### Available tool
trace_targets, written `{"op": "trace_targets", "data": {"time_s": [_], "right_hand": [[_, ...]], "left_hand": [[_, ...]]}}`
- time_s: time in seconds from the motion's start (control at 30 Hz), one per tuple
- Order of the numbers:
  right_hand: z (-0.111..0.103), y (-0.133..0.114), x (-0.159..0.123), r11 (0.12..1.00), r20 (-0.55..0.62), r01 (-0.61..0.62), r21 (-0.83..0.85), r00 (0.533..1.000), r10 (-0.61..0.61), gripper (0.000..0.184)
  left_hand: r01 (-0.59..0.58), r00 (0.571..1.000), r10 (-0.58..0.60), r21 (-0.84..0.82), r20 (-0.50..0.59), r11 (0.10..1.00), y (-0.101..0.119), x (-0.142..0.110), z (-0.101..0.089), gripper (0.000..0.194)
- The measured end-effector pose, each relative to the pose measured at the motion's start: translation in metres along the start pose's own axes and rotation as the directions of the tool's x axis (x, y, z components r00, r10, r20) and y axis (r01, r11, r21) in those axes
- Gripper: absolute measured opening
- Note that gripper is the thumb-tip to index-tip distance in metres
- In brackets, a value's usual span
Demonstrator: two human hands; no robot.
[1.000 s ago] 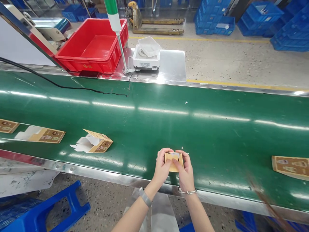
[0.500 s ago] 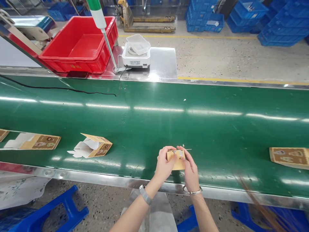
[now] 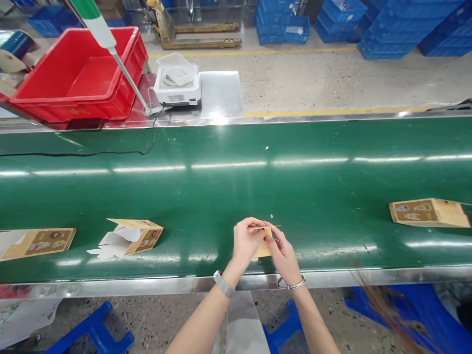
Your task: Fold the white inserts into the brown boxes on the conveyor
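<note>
Over the near side of the green belt, my left hand (image 3: 246, 241) and my right hand (image 3: 283, 253) grip a small tan cardboard box (image 3: 263, 250) from its two sides. The fingers of both hands are bent in at its top, where a thin flap edge shows level. My hands hide most of the box. To the left lies an open carton (image 3: 146, 241) with white inner flaps spread, and past it another printed carton (image 3: 51, 242). At the right lies a brown printed carton (image 3: 424, 212).
The green conveyor belt (image 3: 313, 191) runs across, with a metal edge (image 3: 177, 285) nearest me. Beyond it stand a red bin (image 3: 84, 73), a white scale (image 3: 177, 83) and a pole (image 3: 129, 78). A black cable (image 3: 92, 154) lies on the belt. Blue stools (image 3: 99, 329) stand below.
The view has turned right, so the background sits further left. My fingers have come closer together over the top of the box, covering more of it.
</note>
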State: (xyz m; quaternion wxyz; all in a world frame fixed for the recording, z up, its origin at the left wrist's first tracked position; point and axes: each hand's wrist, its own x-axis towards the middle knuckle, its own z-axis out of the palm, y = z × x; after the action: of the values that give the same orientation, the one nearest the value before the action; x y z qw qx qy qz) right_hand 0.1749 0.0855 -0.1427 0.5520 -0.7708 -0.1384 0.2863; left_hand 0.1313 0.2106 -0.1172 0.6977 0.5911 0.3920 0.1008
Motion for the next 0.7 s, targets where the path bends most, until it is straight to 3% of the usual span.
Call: {"op": "trace_targets", "data": {"time_s": [0.1,0.2,0.3,0.37,0.57,0.7], "right_hand": [[0.0,0.001,-0.005,0.998,-0.062,0.045,-0.051,0.997,-0.048,0.054],[0.0,0.001,-0.007,0.996,-0.102,0.057,-0.065,0.993,-0.064,0.054],[-0.002,0.0,-0.008,0.997,-0.103,0.031,-0.064,0.994,-0.038,0.055],[-0.005,-0.001,-0.009,0.997,-0.106,0.026,-0.069,0.994,-0.033,0.056],[-0.014,0.004,-0.014,0.998,-0.086,0.041,-0.056,0.995,-0.046,0.055],[-0.024,0.01,-0.014,0.99,-0.1,0.063,-0.128,0.992,-0.076,0.056]], "left_hand": [[-0.069,0.991,0.07,-0.018,0.116,0.997,-0.002,-0.001,-0.008,0.012],[-0.139,0.955,0.148,-0.052,0.259,0.989,-0.009,-0.007,-0.028,0.03],[-0.134,0.941,0.133,-0.017,0.31,0.991,-0.019,-0.018,-0.037,0.046],[-0.107,0.94,0.11,-0.025,0.322,0.994,-0.025,-0.025,-0.03,0.052],[-0.05,0.973,0.057,-0.038,0.222,0.998,-0.024,-0.023,0.012,0.054],[-0.1,0.962,0.104,-0.028,0.253,0.995,-0.019,-0.017,0.018,0.059]]}}
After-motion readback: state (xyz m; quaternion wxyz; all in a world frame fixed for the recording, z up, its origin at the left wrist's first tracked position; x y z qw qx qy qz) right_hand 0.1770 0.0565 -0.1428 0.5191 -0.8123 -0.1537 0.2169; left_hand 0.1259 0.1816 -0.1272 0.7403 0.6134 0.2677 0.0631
